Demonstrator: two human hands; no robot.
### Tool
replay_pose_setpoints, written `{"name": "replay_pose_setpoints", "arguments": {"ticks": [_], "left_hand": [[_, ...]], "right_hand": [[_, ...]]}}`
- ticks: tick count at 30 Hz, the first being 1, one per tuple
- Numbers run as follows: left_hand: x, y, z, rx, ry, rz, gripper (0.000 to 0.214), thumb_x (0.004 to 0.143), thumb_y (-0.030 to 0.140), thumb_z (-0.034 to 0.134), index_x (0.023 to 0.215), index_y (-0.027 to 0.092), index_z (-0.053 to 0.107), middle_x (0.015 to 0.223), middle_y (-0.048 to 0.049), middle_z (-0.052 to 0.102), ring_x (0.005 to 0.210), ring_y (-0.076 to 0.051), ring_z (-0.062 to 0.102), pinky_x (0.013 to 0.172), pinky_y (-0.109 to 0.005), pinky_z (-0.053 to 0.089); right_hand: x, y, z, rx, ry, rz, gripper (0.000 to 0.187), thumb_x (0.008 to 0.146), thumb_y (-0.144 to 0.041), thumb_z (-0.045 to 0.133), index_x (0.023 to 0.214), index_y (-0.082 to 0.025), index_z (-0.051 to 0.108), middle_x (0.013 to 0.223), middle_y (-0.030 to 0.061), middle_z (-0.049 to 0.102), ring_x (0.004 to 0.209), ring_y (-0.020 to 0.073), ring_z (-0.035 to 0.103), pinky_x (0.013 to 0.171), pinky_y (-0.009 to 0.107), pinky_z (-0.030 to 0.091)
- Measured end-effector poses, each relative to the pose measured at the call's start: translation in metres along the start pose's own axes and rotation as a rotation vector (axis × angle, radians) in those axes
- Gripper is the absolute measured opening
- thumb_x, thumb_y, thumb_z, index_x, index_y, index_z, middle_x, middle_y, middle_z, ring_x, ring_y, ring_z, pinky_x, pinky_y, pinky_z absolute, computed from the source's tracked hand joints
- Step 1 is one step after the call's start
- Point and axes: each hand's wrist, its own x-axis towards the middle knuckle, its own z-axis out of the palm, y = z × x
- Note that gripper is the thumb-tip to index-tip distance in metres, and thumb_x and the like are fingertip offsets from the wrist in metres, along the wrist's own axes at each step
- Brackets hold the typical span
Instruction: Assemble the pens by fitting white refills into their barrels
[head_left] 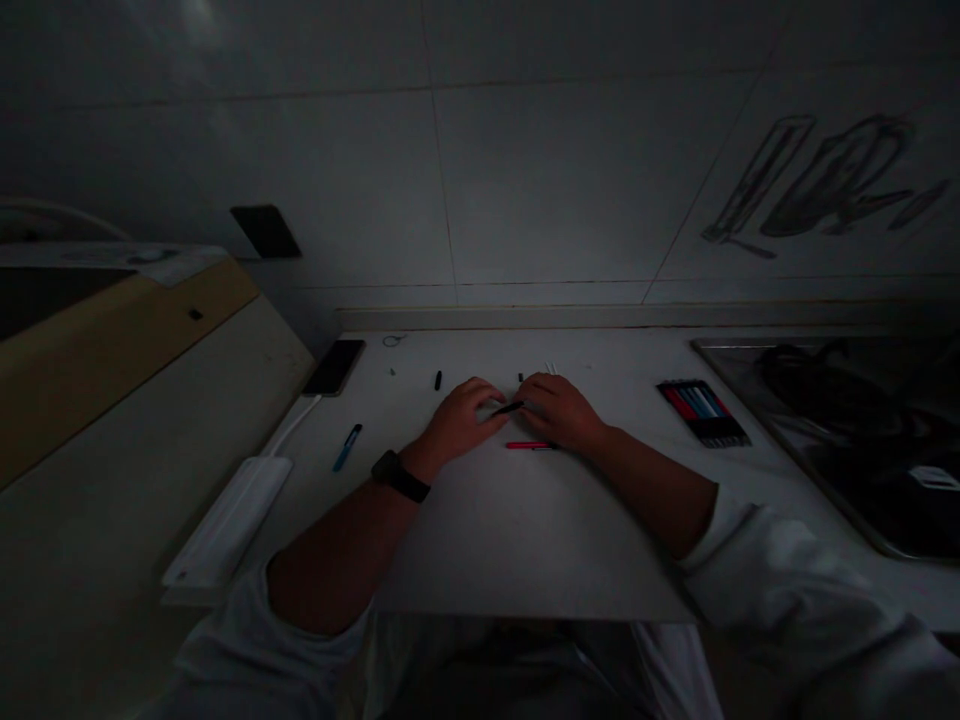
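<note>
A: Your hands?
B: Close together. Your right hand (559, 408) pinches the slim black stick (510, 408) between them; your left hand (466, 418) curls at its tip, can't tell if gripping.
A: Progress?
B: Midway, I'd judge: you have the stick up, the pink pen (519, 445) lies just nearer you, a stubby black piece (438, 380) sits loose beyond. Can't tell what's left.
A: Materials?
B: Likely hard plastic, rod-shaped. Farther out: blue pen (347, 447) left, flat pen pack (703, 412) right, smooth pale counter (517, 530).
</note>
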Motion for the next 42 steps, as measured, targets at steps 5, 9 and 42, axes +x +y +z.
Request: {"name": "replay_pose_setpoints", "arguments": {"ticks": [5,9,42], "left_hand": [[0.002,-0.005,0.000,0.020,-0.008,-0.001,0.006,0.091,0.026,0.073,0.096,0.022,0.073,0.103,-0.0054,0.067,0.099,-0.021,0.065,0.089,-0.037,0.053],[0.004,-0.009,-0.001,0.001,0.109,-0.107,0.009,0.094,0.027,0.069,0.100,0.021,0.073,0.104,-0.0062,0.067,0.096,-0.020,0.065,0.085,-0.034,0.054],[0.003,-0.013,0.001,0.018,0.128,-0.118,0.010,0.095,0.028,0.069,0.100,0.021,0.073,0.105,-0.0048,0.067,0.087,-0.017,0.063,0.080,-0.032,0.052]], "right_hand": [[0.001,-0.004,-0.003,0.037,0.024,0.077,0.025,0.100,-0.033,0.060,0.121,-0.023,0.067,0.115,0.0118,0.071,0.109,0.0275,0.064,0.096,0.043,0.051],[0.002,0.013,-0.002,-0.026,0.092,0.242,0.029,0.100,-0.032,0.057,0.125,-0.022,0.068,0.119,0.0133,0.071,0.111,0.0282,0.065,0.100,0.045,0.051],[-0.010,0.038,0.003,-0.324,-0.080,0.484,0.024,0.089,-0.017,0.063,0.106,-0.025,0.078,0.124,0.0103,0.070,0.119,0.0341,0.059,0.118,0.068,0.026]]}}
